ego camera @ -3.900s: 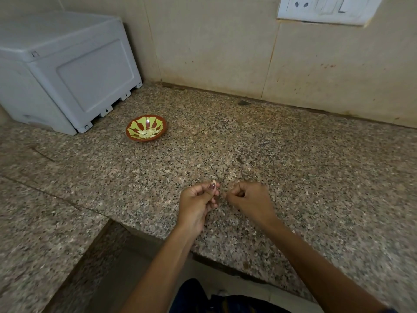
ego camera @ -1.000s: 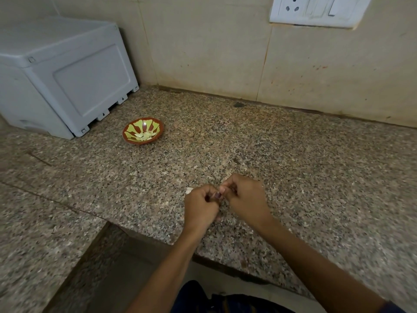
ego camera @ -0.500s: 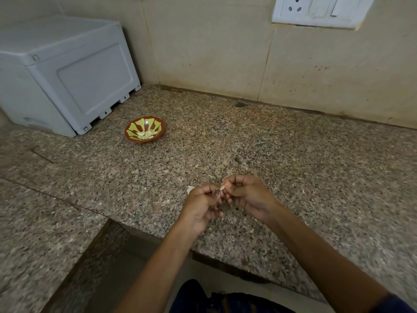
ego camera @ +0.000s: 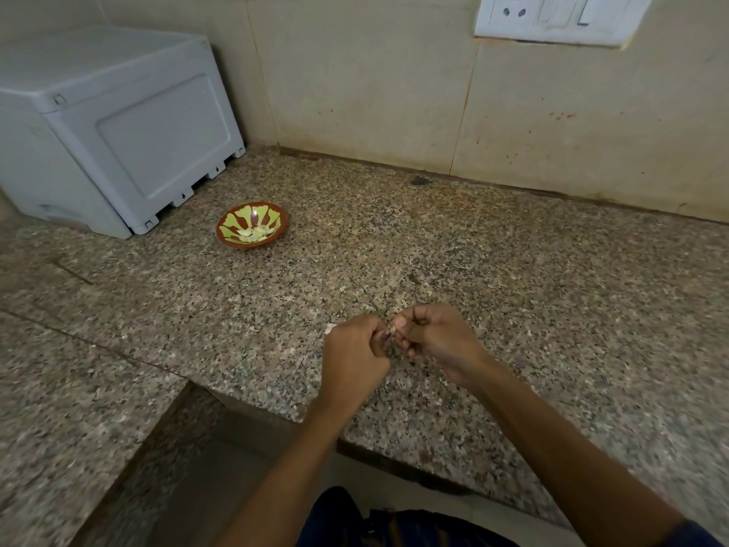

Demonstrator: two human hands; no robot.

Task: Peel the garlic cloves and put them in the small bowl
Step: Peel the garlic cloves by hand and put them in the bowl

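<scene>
Head view, looking down over a speckled granite counter (ego camera: 513,278) set against a beige tiled wall (ego camera: 374,80).

Both hands are held together just above the counter's front part. The left hand (ego camera: 355,357) is curled, fingers folded toward the palm, thumb tip up against a small pale garlic clove (ego camera: 392,330). The right hand (ego camera: 434,341) meets it from the other side, thumb and fingertips pinching the same clove. The clove shows only as a small whitish bit between the two thumbs; whether it is still skinned or bare, cannot tell. Both forearms reach in from the lower edge.

A pale scrap (ego camera: 329,328) lies on the counter just left of the left hand, partly hidden by the knuckles; probably garlic skin, too small to be sure.

The small bowl (ego camera: 252,225) sits on the counter well apart from the hands, farther back and to the left. Brown outside, green-yellow petal pattern with red-brown wedges inside. Several pale peeled cloves (ego camera: 254,234) lie in its bottom.

Just left of the bowl, a grey plastic box-like appliance (ego camera: 118,140) stands in the corner. White switch and socket plate (ego camera: 560,17) on the wall, upper right. Dark clothing (ego camera: 394,527) at bottom edge.
</scene>
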